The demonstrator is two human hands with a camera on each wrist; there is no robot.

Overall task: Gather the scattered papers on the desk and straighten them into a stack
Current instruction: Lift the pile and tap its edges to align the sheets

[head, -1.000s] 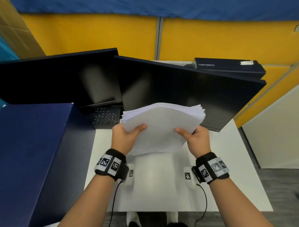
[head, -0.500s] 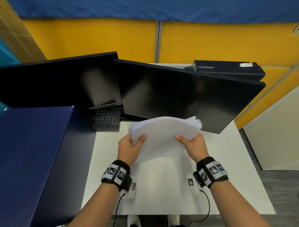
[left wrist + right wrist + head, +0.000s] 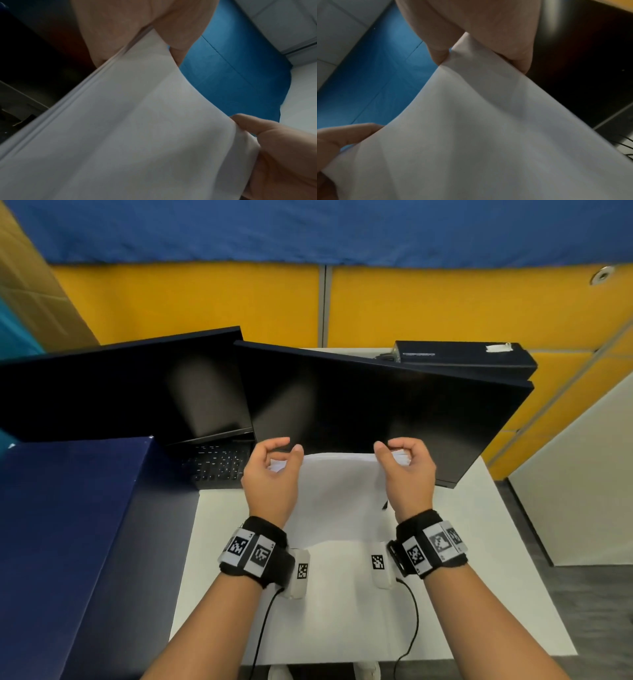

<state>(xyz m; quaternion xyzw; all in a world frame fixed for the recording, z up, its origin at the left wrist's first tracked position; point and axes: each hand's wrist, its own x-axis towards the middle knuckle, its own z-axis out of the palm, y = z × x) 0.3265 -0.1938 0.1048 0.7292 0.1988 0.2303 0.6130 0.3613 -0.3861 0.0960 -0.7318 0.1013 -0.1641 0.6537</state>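
A stack of white papers (image 3: 342,494) stands in front of the right monitor, its lower edge down at the white desk (image 3: 479,577). My left hand (image 3: 289,448) curls round the stack's upper left corner and my right hand (image 3: 387,448) round the upper right corner. In the left wrist view the paper (image 3: 137,135) runs between my fingers (image 3: 120,27) and thumb (image 3: 274,142). In the right wrist view the sheets (image 3: 488,135) lie the same way between fingers (image 3: 471,20) and thumb (image 3: 342,138). The top edges of the sheets look slightly uneven.
Two dark monitors (image 3: 120,395) (image 3: 376,405) stand close behind the stack, with a black keyboard (image 3: 219,463) under the left one. A large dark blue box (image 3: 68,525) borders the desk on the left. A dark flat box (image 3: 462,357) lies at the back right.
The stack has come down from a raised, fanned position to the desk, closer to the monitor. Both hands slid from its lower sides up to its top corners.
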